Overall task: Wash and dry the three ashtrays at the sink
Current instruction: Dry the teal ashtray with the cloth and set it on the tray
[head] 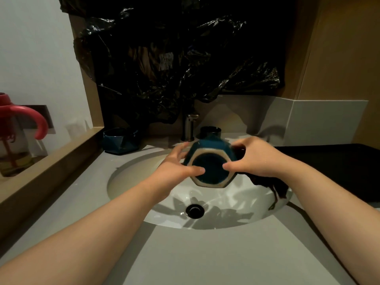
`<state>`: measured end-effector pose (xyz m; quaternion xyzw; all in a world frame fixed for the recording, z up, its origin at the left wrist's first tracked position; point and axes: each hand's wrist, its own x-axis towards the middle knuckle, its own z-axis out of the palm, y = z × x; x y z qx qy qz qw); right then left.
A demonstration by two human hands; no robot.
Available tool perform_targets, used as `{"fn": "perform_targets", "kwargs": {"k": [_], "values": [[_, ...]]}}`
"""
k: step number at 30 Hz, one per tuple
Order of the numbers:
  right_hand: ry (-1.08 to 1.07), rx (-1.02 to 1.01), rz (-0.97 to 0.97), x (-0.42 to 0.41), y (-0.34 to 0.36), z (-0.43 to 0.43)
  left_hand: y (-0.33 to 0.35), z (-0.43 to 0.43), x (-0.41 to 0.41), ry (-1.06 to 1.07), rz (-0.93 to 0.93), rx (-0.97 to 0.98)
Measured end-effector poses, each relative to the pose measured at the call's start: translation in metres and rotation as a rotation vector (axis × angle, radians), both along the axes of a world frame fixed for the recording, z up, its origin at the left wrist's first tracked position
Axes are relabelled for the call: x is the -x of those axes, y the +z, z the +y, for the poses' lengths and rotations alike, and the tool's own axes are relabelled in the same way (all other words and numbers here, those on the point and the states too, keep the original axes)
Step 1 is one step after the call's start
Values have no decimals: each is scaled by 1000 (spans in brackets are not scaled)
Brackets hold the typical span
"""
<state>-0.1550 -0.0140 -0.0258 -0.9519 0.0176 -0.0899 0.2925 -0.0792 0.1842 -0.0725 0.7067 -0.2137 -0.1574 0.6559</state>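
A teal hexagonal ashtray (209, 161) is held above the white sink basin (226, 204), its unglazed base rim turned toward me. My left hand (176, 167) holds its left side, thumb on the base and fingers behind. My right hand (255, 157) holds its right side, thumb on the base, with a dark cloth (273, 186) under the palm that hangs onto the sink's right rim. A second teal ashtray (120, 141) sits on the counter at the back left. A black ashtray (210, 130) stands behind the held one, beside the tap (188, 126).
The drain (195, 210) is open in the basin. Black plastic sheeting (174, 58) covers the wall above the tap. A pink-handled bottle (16, 130) stands on the left ledge. A black mat (337, 169) lies on the counter at the right.
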Motion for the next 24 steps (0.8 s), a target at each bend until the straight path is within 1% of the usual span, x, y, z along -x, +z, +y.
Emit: {"fn": "perform_targets", "kwargs": {"k": [2, 4, 5, 7, 9, 12, 14, 15, 16, 17, 19, 20, 22, 24], "values": [[-25, 285, -5, 2, -1, 4, 0, -1, 0, 22, -235, -147], [-21, 512, -13, 3, -3, 10, -2, -3, 2, 15, -497, -356], [-5, 591, -15, 3, -4, 12, -3, -3, 4, 7, -603, -446], [29, 692, -21, 3, -4, 17, -6, -4, 7, -6, -747, -562], [55, 758, -44, 4, -4, 21, -6, -5, 9, -23, -825, -602], [79, 811, -118, 5, -6, 26, -4, -6, 12, -41, -857, -592], [88, 822, -138, 3, -8, 26, -2, -6, 12, -14, -886, -633], [93, 787, -131, 2, -8, 25, -2, -6, 11, 5, -888, -644], [91, 689, -111, 2, -7, 23, -1, -6, 10, 26, -861, -643], [75, 527, -91, 2, -3, 19, -1, -5, 7, 48, -785, -621], [-13, 130, -106, 2, 5, 5, 0, -2, 5, 87, -552, -511], [-78, -35, -157, 2, 8, -2, 0, -1, 5, 90, -439, -444], [-239, -285, -309, 1, 11, -16, -2, -1, 2, 95, -269, -309], [-340, -433, -403, 1, 11, -19, -2, -1, 3, 105, -157, -214]]}}
